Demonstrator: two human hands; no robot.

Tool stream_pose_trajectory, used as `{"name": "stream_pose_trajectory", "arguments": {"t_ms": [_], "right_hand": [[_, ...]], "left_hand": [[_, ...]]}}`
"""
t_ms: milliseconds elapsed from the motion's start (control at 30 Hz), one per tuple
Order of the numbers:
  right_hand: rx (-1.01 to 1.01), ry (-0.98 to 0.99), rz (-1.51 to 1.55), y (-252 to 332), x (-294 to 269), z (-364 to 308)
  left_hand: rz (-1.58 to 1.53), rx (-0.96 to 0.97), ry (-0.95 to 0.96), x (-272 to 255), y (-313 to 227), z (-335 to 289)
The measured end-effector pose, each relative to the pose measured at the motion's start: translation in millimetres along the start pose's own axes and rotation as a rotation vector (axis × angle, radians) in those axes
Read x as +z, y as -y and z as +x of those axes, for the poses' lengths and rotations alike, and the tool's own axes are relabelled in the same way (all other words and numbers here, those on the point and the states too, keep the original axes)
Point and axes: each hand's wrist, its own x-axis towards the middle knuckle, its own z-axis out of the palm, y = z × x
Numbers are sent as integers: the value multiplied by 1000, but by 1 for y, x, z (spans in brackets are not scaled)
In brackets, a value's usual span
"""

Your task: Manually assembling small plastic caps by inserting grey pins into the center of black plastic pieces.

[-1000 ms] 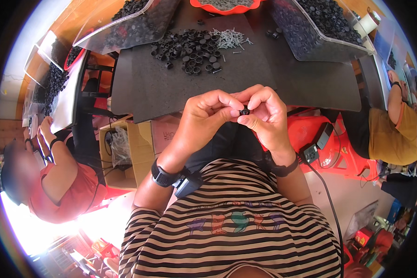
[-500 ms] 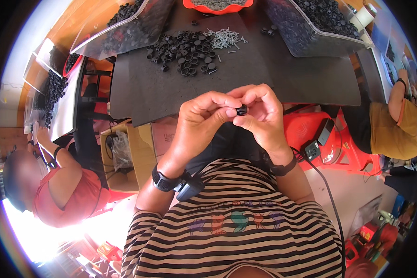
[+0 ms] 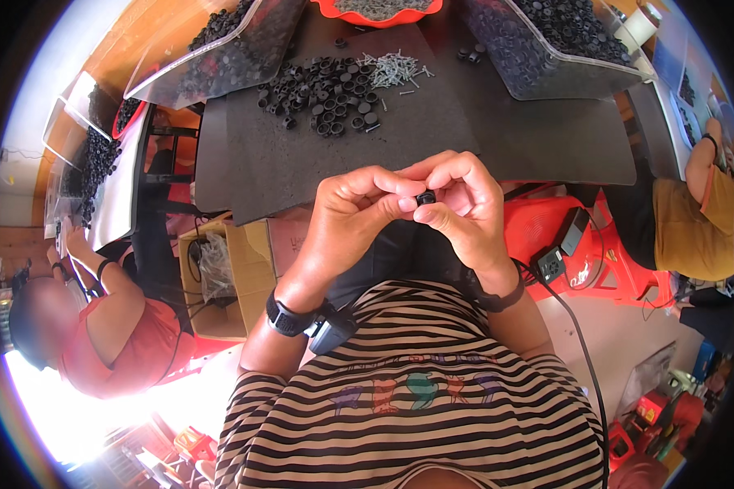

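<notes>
A small round black plastic part sits pinched between my two hands, just off the near edge of the table. My left hand grips it with thumb and index finger. From the other side, the fingertips of my right hand close on the same part; whether they hold a second small piece is hidden. Beyond my hands lies a pile of black ring-shaped and cap-shaped parts on a dark mat. Right beside that pile is a heap of silver screws, a few lying loose.
Clear bins of black parts stand at the back left and back right. Between them is a red bowl of small metal pieces. A cardboard box and a red stool flank my lap. Other people work at both sides.
Both hands stay together around the black part, which has turned slightly between the fingers. My right hand has shifted a little to the right.
</notes>
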Motion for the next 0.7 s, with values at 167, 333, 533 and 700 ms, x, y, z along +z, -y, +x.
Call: {"name": "stream_pose_trajectory", "arguments": {"t_ms": [167,333,533,700], "right_hand": [[-11,20,-50,4,0,0],[-3,-16,-37,7,6,-2],[-29,-36,-69,1,6,-3],[-50,-32,-69,-2,4,-3]], "left_hand": [[16,15,50,-2,-2,1],[-6,3,56,1,-5,2],[9,2,50,-2,1,1],[-50,-115,35,-3,-6,2]]}}
